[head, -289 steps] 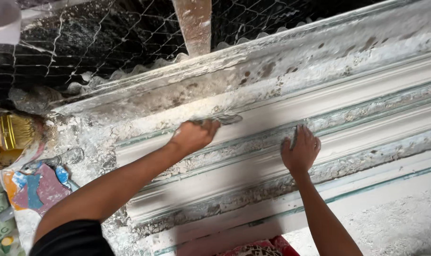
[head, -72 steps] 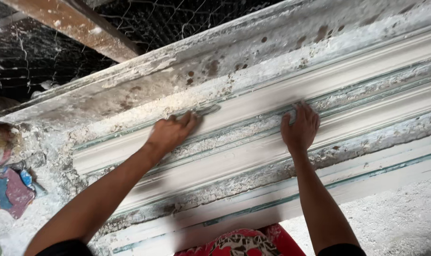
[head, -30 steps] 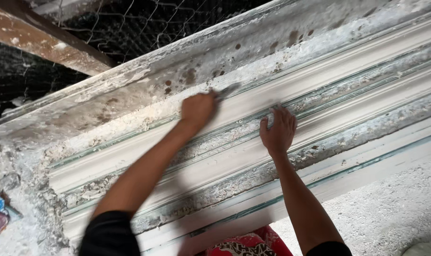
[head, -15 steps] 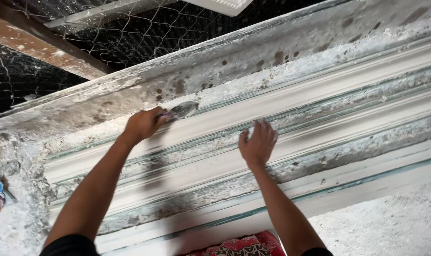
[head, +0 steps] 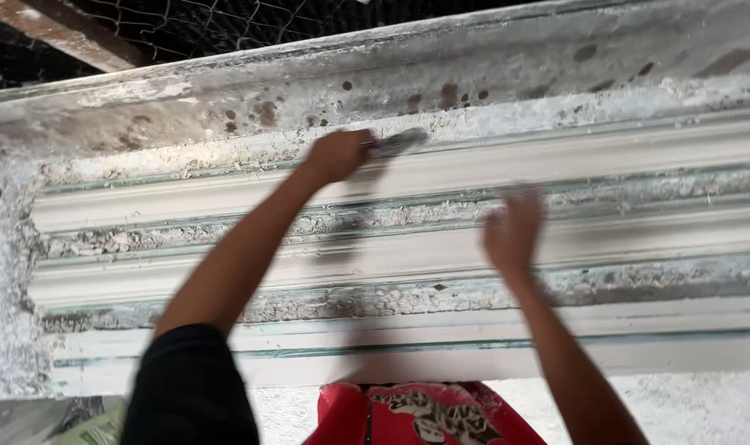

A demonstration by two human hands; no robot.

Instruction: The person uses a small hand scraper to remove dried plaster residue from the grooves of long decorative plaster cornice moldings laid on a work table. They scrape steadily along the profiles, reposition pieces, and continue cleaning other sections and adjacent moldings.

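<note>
A long white plaster moulding [head: 639, 156] with stepped ridges and grooves runs across the whole view. My left hand [head: 338, 154] is closed around a small metal trowel [head: 396, 144], whose blade lies against the upper ridge of the moulding. My right hand [head: 513, 231] is blurred, fingers spread, flat against or just off a middle band of the moulding, holding nothing. Rough plaster crumbs fill the grooves between the smooth bands.
Wire mesh [head: 251, 25] and a wooden beam [head: 70, 37] lie beyond the top edge of the moulding. A red patterned cloth [head: 416, 416] shows at the bottom. A thick plaster crust [head: 4, 272] covers the left end.
The view has shifted, and both hands now sit further right along the moulding than half a second ago. The trowel still rides the upper ridge, and the right hand is blurred with motion.
</note>
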